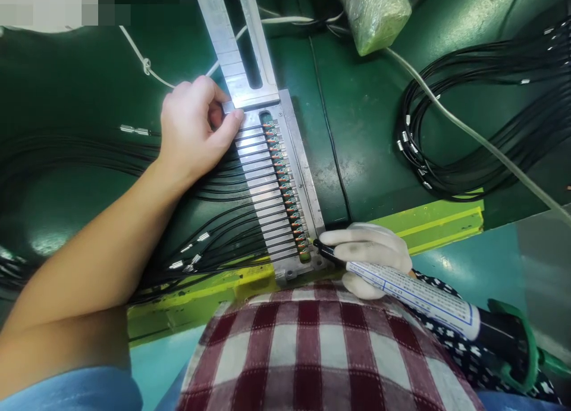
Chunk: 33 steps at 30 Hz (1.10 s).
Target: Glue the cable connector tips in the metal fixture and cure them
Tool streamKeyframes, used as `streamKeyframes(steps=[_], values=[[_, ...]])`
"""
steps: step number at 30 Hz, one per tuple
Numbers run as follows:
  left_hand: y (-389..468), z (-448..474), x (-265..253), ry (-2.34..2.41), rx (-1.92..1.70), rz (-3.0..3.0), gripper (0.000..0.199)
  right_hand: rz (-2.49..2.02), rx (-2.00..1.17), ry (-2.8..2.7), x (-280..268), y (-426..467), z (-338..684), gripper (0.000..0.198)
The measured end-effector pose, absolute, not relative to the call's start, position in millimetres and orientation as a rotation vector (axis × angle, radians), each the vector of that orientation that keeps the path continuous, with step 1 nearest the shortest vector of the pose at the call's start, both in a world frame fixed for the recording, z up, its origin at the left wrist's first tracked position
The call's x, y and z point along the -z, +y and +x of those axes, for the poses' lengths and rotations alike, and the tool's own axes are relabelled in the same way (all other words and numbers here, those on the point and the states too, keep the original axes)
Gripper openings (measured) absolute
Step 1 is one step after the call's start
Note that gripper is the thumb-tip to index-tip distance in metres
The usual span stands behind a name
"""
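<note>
My bare left hand [194,128] pinches the upper left edge of a long metal fixture [254,185] between thumb and curled fingers. Across the fixture lies a row of black cables [256,168], their stripped ends at small green circuit boards [285,179] in its slot. In a white glove, my right hand [375,250] is closed around a printed white glue tube [410,298] with a black nozzle and a green rear fitting. The nozzle tip is at the lower end of the board row; whether it touches a board, I cannot tell.
A slotted metal arm [232,60] extends from the fixture's top. Coiled black cables [414,143] lie at right, and more cables [89,146] spread left. A pale cord [473,131] crosses the green table. A wrapped green block [379,18] stands at the back. Yellow-green edging [441,223] borders the front.
</note>
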<state>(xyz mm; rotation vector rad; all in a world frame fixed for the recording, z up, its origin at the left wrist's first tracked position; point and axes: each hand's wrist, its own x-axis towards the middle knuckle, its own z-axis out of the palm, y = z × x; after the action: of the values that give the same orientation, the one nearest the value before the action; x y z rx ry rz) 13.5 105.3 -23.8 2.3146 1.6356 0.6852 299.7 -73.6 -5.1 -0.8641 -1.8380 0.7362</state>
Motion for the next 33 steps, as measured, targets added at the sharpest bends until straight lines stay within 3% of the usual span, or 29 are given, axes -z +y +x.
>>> streamKeyframes(steps=[7,22,33], values=[[105.2,13.1,23.9,1.638,-0.671,2.288,0.021,-0.865,-0.714,-1.856,9.0,-75.0,301.5,0.022],[104.7,14.8,23.4,1.639,-0.715,2.346,0.02,-0.869,-0.742,-1.83,1.6,-73.3,299.4,0.013],[104.6,14.2,23.3,1.654,-0.665,2.32,0.02,-0.837,-0.73,-1.822,8.3,-72.8,299.5,0.019]])
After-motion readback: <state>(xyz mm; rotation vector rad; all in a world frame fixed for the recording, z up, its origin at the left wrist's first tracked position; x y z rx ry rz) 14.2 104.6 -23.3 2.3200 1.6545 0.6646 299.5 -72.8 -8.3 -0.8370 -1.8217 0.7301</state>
